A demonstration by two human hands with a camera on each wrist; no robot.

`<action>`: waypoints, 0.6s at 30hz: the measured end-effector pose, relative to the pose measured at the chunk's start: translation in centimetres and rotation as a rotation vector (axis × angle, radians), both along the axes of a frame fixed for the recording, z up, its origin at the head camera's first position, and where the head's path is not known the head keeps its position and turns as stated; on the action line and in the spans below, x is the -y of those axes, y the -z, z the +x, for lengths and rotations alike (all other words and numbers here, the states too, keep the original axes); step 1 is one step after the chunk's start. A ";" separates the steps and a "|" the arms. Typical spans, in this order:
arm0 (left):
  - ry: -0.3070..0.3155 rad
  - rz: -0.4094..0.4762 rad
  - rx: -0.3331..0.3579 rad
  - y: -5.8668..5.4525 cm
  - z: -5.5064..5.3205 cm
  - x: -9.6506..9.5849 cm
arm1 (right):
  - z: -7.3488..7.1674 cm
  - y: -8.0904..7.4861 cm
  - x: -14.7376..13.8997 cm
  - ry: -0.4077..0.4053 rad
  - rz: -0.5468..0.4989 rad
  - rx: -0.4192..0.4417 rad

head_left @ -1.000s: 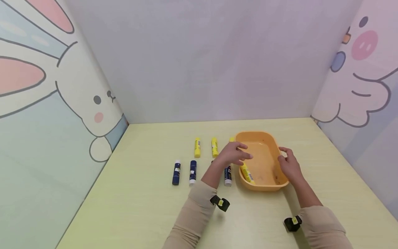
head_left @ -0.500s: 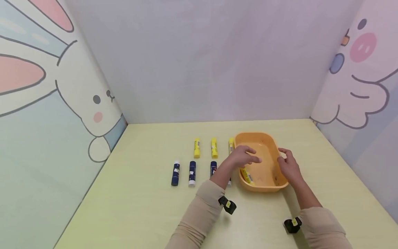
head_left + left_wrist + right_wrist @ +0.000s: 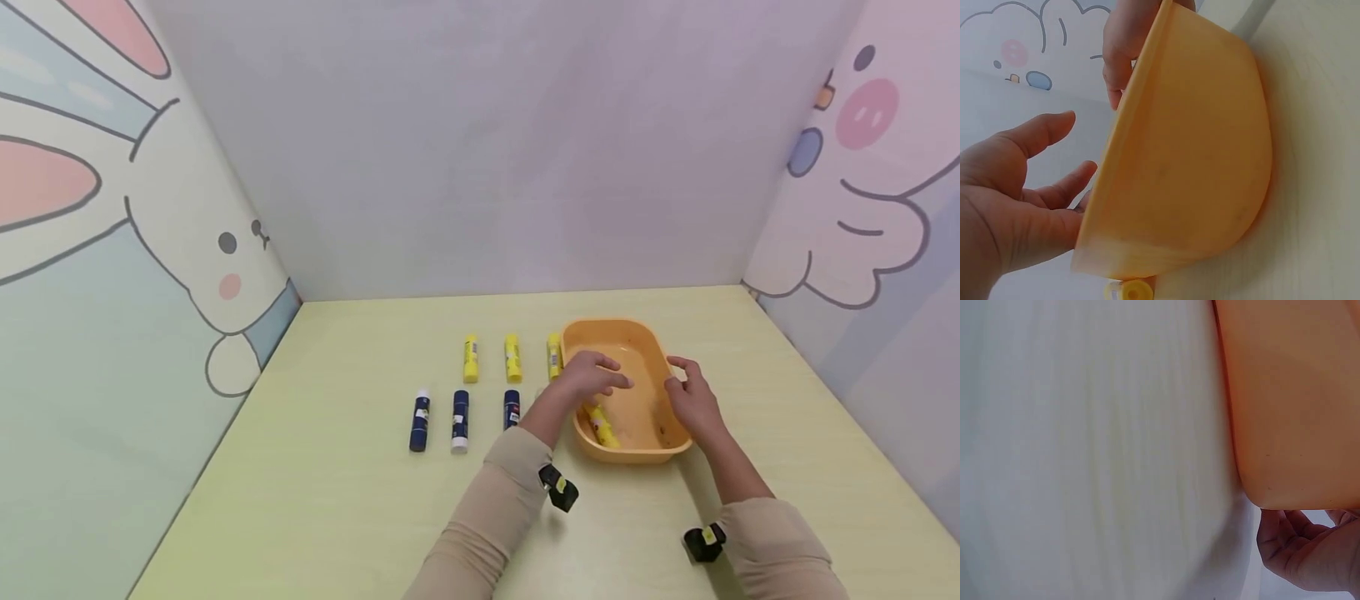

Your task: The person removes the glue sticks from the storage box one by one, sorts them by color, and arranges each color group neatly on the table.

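Note:
An orange plastic basin (image 3: 637, 400) stands on the table with a yellow glue stick (image 3: 602, 427) lying inside near its left wall. My right hand (image 3: 693, 400) holds the basin's right rim; in the right wrist view its fingers (image 3: 1275, 540) bend against the outer wall. Over the left rim reaches my left hand (image 3: 592, 377), fingers loosely extended and nothing visible in them. Seen from the left wrist, the thumb and fingers are apart above the rim, some fingertips hidden behind the wall.
Left of the basin, three yellow glue sticks (image 3: 513, 358) form a back row. Several dark blue glue sticks (image 3: 460, 421) lie in a front row, one mostly hidden by my left forearm. A grey wall (image 3: 480, 167) and cartoon-printed side walls enclose the pale table (image 3: 315, 500).
My left hand has moved right and further over the basin, then slowed. The yellow glue stick inside has turned slightly. My right hand keeps its place on the rim.

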State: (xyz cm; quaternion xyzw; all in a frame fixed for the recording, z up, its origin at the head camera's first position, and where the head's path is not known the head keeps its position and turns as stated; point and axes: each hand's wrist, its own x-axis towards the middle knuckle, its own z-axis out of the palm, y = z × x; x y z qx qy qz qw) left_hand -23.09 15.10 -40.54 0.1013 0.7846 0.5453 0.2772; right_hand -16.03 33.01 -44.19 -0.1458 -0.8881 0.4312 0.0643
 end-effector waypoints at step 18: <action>-0.027 -0.092 0.046 -0.6 -1.3 -2.0 | 0.2 0.1 -0.2 0.001 -0.016 0.004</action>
